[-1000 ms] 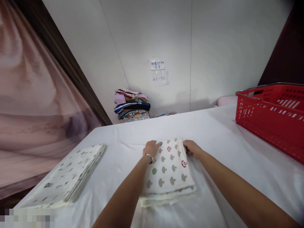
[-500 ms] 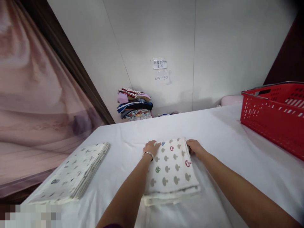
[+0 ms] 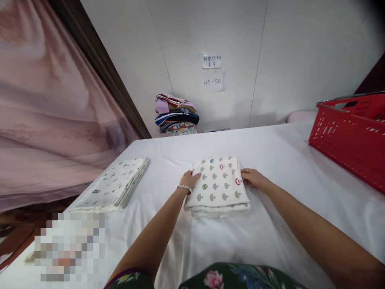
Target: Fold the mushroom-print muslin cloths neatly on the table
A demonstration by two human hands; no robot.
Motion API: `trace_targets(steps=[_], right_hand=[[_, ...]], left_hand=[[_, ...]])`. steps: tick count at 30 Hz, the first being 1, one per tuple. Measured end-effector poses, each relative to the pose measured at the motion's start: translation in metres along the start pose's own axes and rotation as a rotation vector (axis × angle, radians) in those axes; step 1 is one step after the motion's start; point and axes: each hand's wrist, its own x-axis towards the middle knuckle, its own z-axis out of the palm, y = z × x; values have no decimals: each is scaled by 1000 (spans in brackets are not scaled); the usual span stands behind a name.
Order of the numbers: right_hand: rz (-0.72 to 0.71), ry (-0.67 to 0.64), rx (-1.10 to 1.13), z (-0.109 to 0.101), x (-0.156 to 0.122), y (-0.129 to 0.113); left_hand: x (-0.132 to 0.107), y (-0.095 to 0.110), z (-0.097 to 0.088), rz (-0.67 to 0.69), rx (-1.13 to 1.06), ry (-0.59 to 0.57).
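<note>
A white folded cloth printed with grey, red, blue and green mushrooms lies in front of me, its layers showing along the near edge. My left hand grips its left side, thumb over the top and a bracelet at the wrist. At the opposite side, my right hand has its fingers closed on the cloth's right edge; the fingertips are partly hidden. To the left rests a folded stack of white cloth with small dark prints.
A red plastic basket stands at the right of the white-covered table. Beyond the far edge, a pile of folded clothes rises against the wall. A pink curtain hangs at left. The lower left corner is pixelated.
The view has shifted, bringing my patterned clothing into sight at the bottom. My left hand has slid from the cloth's far left corner nearer along its side; my right hand has also come lower along its edge.
</note>
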Motion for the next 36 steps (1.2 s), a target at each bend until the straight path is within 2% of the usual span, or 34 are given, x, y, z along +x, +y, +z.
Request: trace_targets(steps=[4,11,15,18,23,26,29,33,36], right_hand=[[-47,28,-30,0,-8,-6],[-71,69,43,8,-9,-12],[-16,40,12,7,-17,-8],[-2,11,-24,5,-27,-5],[-32,-70,-43,6,-44,4],[-80,14,-4,10,-48,14],[-69,104,6,13,-48,21],[-88,164,-26,12,-55,22],[-281,337,-174,8,-72,20]], left_hand=[[-23,-7,-7,-1,-24,-16],[-55,-22,-13,-8,-195,-99],[-65,-31,-8,-23,-265,-93],[-73,-38,-2,0,-404,-99],[-86,-47,11,44,-578,-19],[-89,-51,17,38,-601,23],[-91,-52,22,59,-561,74],[-99,-54,28,136,-466,189],[-108,-57,29,260,-386,301]])
